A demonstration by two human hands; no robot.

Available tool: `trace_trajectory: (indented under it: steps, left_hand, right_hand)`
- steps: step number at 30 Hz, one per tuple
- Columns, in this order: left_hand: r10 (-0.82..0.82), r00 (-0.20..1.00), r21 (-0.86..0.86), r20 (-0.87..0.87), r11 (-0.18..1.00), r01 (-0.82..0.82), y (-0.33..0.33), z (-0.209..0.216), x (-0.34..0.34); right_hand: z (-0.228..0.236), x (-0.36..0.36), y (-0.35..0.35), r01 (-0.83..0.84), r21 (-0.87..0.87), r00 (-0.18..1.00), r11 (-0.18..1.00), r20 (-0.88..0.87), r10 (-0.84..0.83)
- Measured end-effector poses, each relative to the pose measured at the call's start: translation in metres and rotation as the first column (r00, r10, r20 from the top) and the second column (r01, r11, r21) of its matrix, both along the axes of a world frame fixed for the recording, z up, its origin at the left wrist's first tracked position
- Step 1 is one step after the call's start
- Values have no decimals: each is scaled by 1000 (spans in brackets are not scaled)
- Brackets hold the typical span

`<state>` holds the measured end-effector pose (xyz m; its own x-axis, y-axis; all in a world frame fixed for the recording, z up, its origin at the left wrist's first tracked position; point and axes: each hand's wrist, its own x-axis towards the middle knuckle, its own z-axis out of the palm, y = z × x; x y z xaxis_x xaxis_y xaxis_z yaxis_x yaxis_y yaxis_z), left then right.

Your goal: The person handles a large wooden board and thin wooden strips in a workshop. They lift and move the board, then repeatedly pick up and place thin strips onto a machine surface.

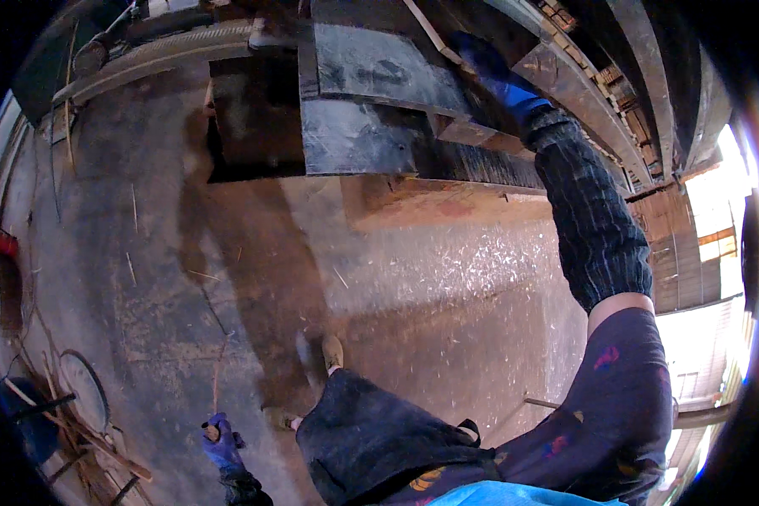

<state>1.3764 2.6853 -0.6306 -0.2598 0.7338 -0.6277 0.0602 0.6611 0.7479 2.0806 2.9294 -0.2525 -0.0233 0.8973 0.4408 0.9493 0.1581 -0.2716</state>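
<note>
Standing on the concrete floor [160, 278], the person has a dark apron [371, 438] hanging in front and one shoe [333, 350] showing just beyond its edge. Lowest in view, the left hand [221, 445], in a blue glove, hangs at the side with fingers curled around a small pale thing; what it is cannot be told. Wood splinters and sawdust [472, 261] lie scattered across the floor ahead, thickest toward the right. Further out, the right arm in a dark ribbed sleeve [594, 219] stretches up and away, and the right hand [493, 72], also in a blue glove, rests on the stack of dark boards [379, 93] at the far side, near a narrow wooden strip [426, 29] lying across the upper board. The fingers appear laid flat and together on the surface, though the glove blurs the detail; no pinch is evident. In my judgement the reach is long, so a sound grip calls for stepping closer, squaring the feet clear of loose splinters, and taking hold at the board's edge with the whole palm.
</note>
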Motion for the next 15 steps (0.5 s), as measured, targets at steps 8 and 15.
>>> trace_trajectory:
  steps: [8, 15]
  left_hand:
    - [16, 999, 11, 27, 1000, -16, 3, 2, 5]
    - [-27, 1000, 27, -5, 999, 27, 0, 14, 12]
  right_hand:
    - [-15, -7, 60, -6, -71, 923, 997, 384, 33]
    - [-20, 15, 53, 53, -86, 885, 995, 466, -7]
